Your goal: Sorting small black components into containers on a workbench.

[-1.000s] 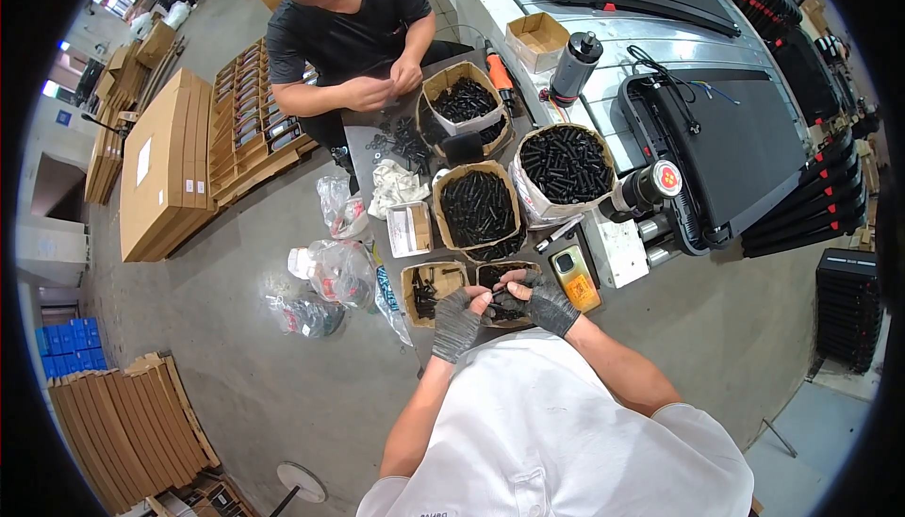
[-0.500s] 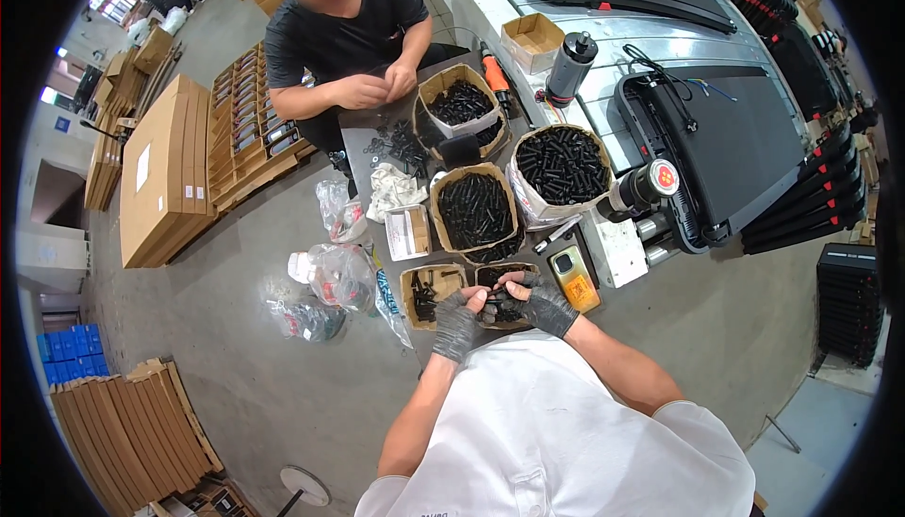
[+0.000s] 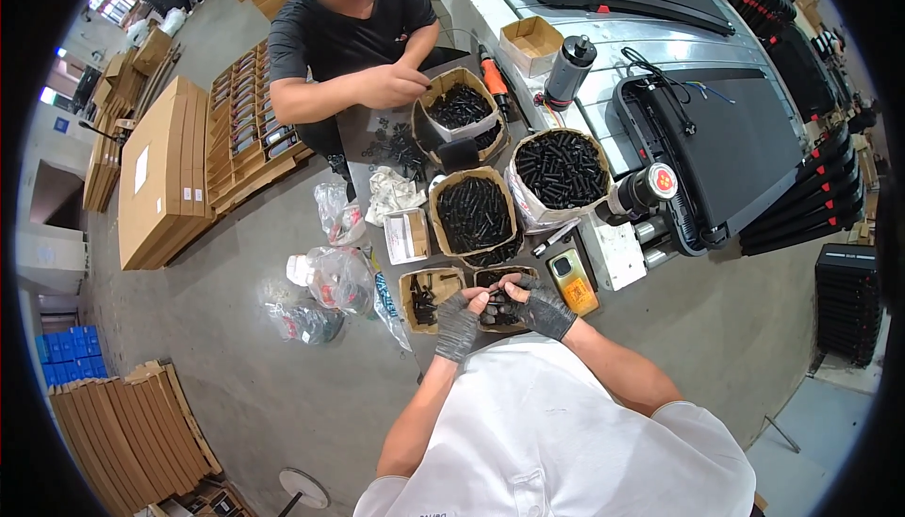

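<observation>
My left hand [image 3: 457,326] and my right hand [image 3: 545,308], both in grey fingerless gloves, meet above a small cardboard box [image 3: 481,277] of dark parts. Their fingertips are pinched close together around a small black part [image 3: 494,294], whose exact kind is too small to make out. Just left of it stands another small cardboard box [image 3: 408,306] with black bolts [image 3: 422,302] inside. Beyond my hands, a larger box is filled with black cylindrical pieces [image 3: 474,213].
Across the table a co-worker's hand [image 3: 391,86] reaches to a box of black pieces [image 3: 460,107]. A white bag of black cylinders [image 3: 562,168], a phone [image 3: 573,281], a white carton [image 3: 407,236], a rag [image 3: 393,194] and an orange-black power tool [image 3: 493,79] lie around.
The co-worker has leaned forward, and one hand has moved right to the far box's rim. My own hands stay over the small box, with only slight finger movement.
</observation>
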Demonstrator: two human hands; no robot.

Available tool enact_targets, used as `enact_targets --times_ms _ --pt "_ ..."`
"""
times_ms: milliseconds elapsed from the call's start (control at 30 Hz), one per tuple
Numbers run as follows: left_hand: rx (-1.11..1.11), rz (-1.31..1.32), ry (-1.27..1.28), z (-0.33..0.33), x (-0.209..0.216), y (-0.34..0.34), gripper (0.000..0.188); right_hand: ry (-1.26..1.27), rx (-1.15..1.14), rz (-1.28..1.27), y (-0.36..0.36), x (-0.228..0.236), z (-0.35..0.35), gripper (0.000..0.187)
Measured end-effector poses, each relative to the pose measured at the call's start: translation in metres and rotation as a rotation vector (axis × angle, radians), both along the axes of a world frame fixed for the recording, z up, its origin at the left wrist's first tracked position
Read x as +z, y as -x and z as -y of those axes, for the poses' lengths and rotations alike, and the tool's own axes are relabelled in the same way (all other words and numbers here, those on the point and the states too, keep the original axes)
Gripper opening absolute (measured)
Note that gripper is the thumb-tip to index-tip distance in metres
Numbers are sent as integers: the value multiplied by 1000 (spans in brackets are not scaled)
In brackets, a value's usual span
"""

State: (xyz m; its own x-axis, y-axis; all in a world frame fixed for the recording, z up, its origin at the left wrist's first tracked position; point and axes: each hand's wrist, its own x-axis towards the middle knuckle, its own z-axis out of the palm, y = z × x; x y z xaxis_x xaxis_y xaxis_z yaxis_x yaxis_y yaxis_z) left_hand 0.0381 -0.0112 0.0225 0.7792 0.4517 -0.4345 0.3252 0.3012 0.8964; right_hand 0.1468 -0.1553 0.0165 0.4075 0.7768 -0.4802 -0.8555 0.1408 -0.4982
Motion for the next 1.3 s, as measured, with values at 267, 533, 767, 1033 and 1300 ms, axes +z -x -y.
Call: enact_targets --times_ms 267,533,767,1033,1300 --pt "7 3 233 -4 -5 1 25 2 12 33 -1 -3 1 22" --pt "-27 84 124 -7 -4 2 21 50 29 -102 -3 12 0 21" --pt "11 42 316 -4 -11 2 17 94 2 -81 -2 14 -1 21" --pt "19 87 398 -5 -21 4 20 299 20 297 0 12 -8 20" --pt "5 47 325 -3 -31 11 24 582 125 1011 6 16 -8 25"
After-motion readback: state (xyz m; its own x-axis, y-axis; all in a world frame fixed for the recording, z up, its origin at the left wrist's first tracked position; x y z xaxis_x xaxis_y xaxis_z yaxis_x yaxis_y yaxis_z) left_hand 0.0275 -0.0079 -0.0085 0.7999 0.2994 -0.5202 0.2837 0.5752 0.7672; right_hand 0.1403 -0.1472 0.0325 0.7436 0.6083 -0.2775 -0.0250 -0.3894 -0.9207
